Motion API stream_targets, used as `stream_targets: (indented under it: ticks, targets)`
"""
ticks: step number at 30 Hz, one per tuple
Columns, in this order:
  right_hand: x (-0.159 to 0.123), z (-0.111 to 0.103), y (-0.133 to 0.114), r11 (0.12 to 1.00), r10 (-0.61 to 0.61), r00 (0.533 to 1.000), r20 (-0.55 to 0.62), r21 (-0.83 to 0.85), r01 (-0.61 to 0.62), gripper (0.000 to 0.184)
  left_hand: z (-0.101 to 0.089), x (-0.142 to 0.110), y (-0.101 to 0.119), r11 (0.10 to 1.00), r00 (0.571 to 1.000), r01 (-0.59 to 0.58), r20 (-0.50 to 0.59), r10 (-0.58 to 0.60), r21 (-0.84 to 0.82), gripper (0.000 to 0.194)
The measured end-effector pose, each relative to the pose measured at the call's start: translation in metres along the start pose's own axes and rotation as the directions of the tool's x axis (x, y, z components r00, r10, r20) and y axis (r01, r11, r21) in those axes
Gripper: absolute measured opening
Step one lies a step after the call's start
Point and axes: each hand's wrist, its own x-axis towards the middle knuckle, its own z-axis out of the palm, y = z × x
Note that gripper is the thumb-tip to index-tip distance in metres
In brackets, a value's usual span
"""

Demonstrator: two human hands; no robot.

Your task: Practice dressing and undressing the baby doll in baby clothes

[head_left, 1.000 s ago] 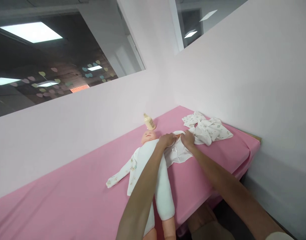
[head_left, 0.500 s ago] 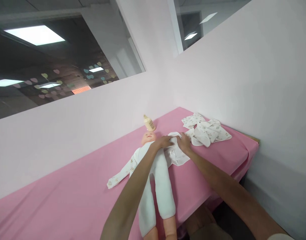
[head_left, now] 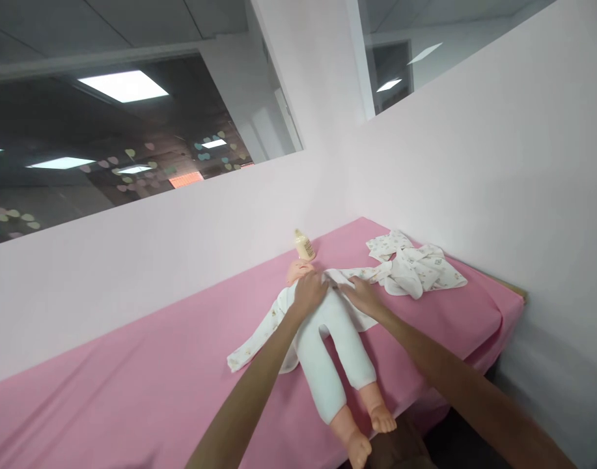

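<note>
A baby doll (head_left: 337, 352) with a white padded body lies on its back, feet toward me. Beneath it is spread a white printed baby shirt (head_left: 259, 335), one sleeve stretched out to the left and the other to the right. My left hand (head_left: 310, 291) rests on the doll's upper chest below the head, fingers bent and close together; what they grip is hidden. At the doll's other side, my right hand (head_left: 361, 295) is closed on the shirt near the shoulder. The doll's arms cannot be made out.
A bottle of pale yellow liquid (head_left: 305, 246) is by the wall behind the doll's head. Printed white baby clothes (head_left: 420, 268) lie crumpled at the right. A pink cover (head_left: 146, 371) drapes the table, which meets white walls at the back and right.
My left hand has moved from the shirt at the right onto the doll's chest. The shirt's right sleeve now lies stretched out. The view has shifted, bringing the doll's feet into sight.
</note>
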Motion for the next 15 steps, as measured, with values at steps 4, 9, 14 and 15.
stream_targets:
  ticks: [4,9,14,15]
  targets:
    - [-0.020,-0.012,0.007,0.993,0.116,0.992,0.048,-0.005,-0.116,0.024,0.010,-0.079,-0.042,0.951,0.940,0.232,-0.204,-0.273,-0.205,0.047]
    - [-0.038,-0.005,0.006,0.946,0.203,0.962,0.185,0.218,-0.241,0.019,0.034,-0.132,-0.066,0.716,0.884,0.434,0.103,-0.457,-0.547,0.051]
    - [-0.046,0.010,-0.009,0.927,0.186,0.973,0.139,0.303,-0.221,0.009,0.039,-0.127,-0.058,0.713,0.869,0.378,-0.039,-0.493,-0.591,0.039]
    - [-0.047,0.011,-0.011,0.923,0.186,0.974,0.131,0.316,-0.219,0.011,0.038,-0.125,-0.056,0.740,0.855,0.374,-0.101,-0.509,-0.559,0.037]
